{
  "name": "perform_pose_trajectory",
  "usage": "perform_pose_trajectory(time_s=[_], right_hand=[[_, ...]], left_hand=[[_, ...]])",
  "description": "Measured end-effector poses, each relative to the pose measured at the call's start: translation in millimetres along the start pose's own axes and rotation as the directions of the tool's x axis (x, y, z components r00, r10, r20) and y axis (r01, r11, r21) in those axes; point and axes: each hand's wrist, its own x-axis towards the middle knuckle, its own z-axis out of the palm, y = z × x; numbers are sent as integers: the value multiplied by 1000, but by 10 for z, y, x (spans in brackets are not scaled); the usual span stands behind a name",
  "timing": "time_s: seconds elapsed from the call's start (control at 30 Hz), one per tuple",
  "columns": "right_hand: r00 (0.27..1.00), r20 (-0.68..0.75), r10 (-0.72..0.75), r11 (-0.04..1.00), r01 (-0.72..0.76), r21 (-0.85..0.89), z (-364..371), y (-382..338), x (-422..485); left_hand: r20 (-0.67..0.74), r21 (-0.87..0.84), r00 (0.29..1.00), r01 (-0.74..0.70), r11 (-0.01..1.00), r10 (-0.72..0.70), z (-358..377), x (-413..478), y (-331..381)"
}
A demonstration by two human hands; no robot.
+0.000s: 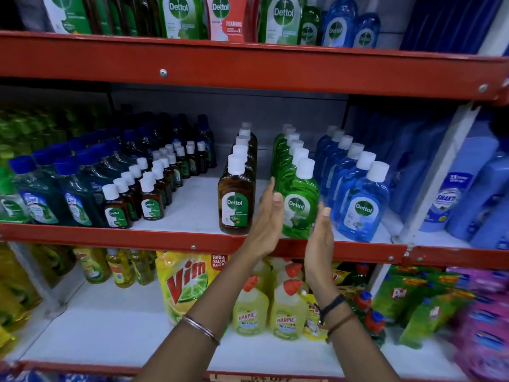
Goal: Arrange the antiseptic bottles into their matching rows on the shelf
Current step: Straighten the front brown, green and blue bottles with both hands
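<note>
On the middle shelf point(192, 239) stand three front-to-back rows of Dettol bottles with white caps: a brown row point(236, 199), a green row point(298, 205) and a blue row point(360, 208). My left hand point(268, 216) is flat and upright at the left side of the front green bottle. My right hand point(321, 235) is flat at that bottle's right side. Both palms face the bottle with fingers straight, and neither hand grips anything. Two rows of small brown Dettol bottles point(150, 201) stand further left.
Dark blue-capped bottles point(74, 199) fill the shelf's left end, tall blue bottles point(451, 194) the right. The upper shelf point(248, 64) carries Dettol refill packs. Below are a Vim pouch point(187, 279) and yellow Harpic bottles point(250, 310). A bare gap lies between small and large brown bottles.
</note>
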Motion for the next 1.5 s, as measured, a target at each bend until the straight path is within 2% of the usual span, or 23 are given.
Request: perform_pose_trajectory(time_s=[0.13, 0.5, 0.67, 0.77, 0.83, 0.87, 0.93, 1.0, 1.07, 1.13, 1.2, 1.3, 1.5], right_hand=[[993, 82, 91, 995, -94, 34, -85, -39, 105], [972, 165, 165, 984, -173, 34, -295, -124, 342], [967, 222, 123, 992, -126, -1, -308, -130, 332], [993, 112, -38, 999, 36, 19, -423, -137, 214], [985, -27, -171, 985, 172, 24, -584, -129, 139], [970, -98, -220, 975, 222, 3, -686, -108, 118], [948, -186, -257, 966, 254, -43, -897, -63, 139], [958, -177, -224, 974, 213, -78, -1074, -25, 212], [975, -131, -180, 979, 165, -122, -1185, -8, 293], [986, -78, -145, 981, 133, -143, -1248, -5, 362], [994, -21, -109, 986, 105, -126, -1282, -23, 404], [998, 31, -57, 995, 60, -77, -1325, -76, 442], [995, 92, 30, 999, -28, -20, -1454, -94, 625]], left_hand=[[79, 95, 996, 26, 995, -34, 21, 19, -76], [25, 166, 998, 56, 984, -61, 72, -114, -5], [-12, 182, 999, 40, 982, -38, 132, -123, -18], [-218, 154, 972, -55, 986, 89, 328, -201, -20], [-356, 179, 893, -226, 958, 277, 519, -267, 4], [-357, 176, 870, -294, 939, 339, 624, -284, 10], [-262, 124, 882, -371, 920, 392, 844, -269, 35], [-162, 42, 934, -316, 948, 319, 1018, -196, 132], [-87, -35, 984, -160, 986, 157, 1145, -93, 269], [-56, -50, 998, -24, 998, 21, 1228, 50, 347], [-30, -42, 998, 49, 998, -50, 1292, 198, 295], [24, -8, 996, 81, 997, -81, 1352, 288, 221], [5, 70, 999, 46, 996, -46, 1377, 203, 223]])
